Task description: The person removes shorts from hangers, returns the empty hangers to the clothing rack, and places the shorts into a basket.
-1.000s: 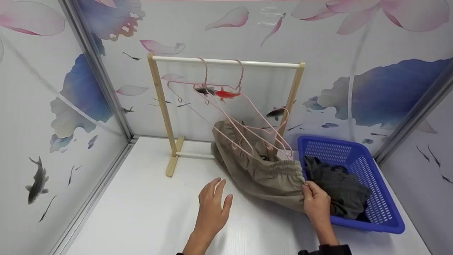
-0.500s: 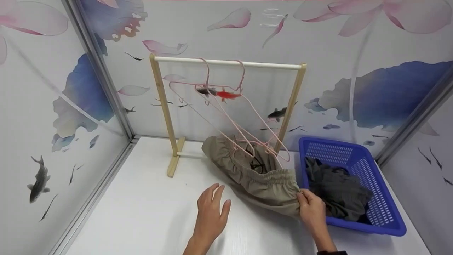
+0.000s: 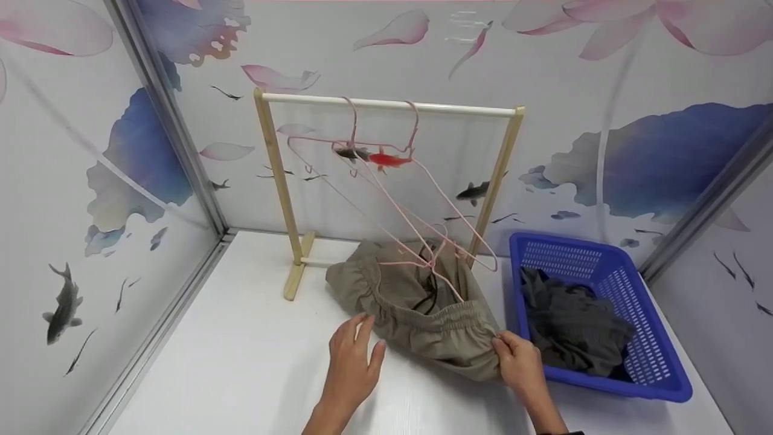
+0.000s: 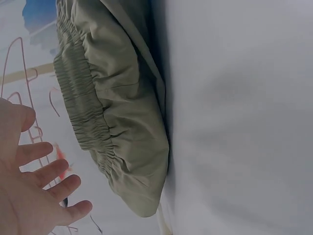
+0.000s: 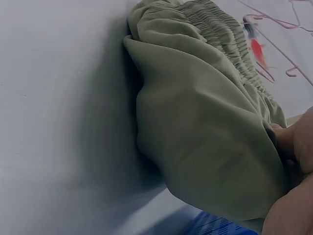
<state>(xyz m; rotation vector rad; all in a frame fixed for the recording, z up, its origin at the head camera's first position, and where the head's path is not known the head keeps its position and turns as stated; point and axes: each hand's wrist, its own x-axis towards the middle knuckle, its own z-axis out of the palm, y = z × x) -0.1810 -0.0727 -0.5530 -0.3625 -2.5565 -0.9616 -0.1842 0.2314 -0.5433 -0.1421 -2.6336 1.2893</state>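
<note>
Olive elastic-waisted trousers or shorts [image 3: 435, 338] lie bunched on the white table, their waist opening facing up and a black drawstring [image 3: 430, 296] showing inside. A pink wire hanger [image 3: 432, 264] sits within that opening, its lower part hidden by the cloth. My right hand [image 3: 522, 365] pinches the waistband at its right end; the right wrist view shows the thumb and fingers on the fabric. Beside the near left part of the waistband is my left hand [image 3: 350, 365], its fingers spread and relaxed. In the left wrist view, the left hand [image 4: 34, 191] holds nothing.
Behind the garment stands a small wooden rack [image 3: 275, 175] with a white rail [image 3: 386, 104]. Two pink hangers [image 3: 386, 202] hang from it, their lower ends overlapping the garment in the head view. A blue basket [image 3: 658, 338] at right contains dark clothing [image 3: 574, 326].
My right hand has drawn the garment toward me and slightly left. The hanger inside it has come lower, away from the rack's right post. My left hand has shifted slightly left, still spread.
</note>
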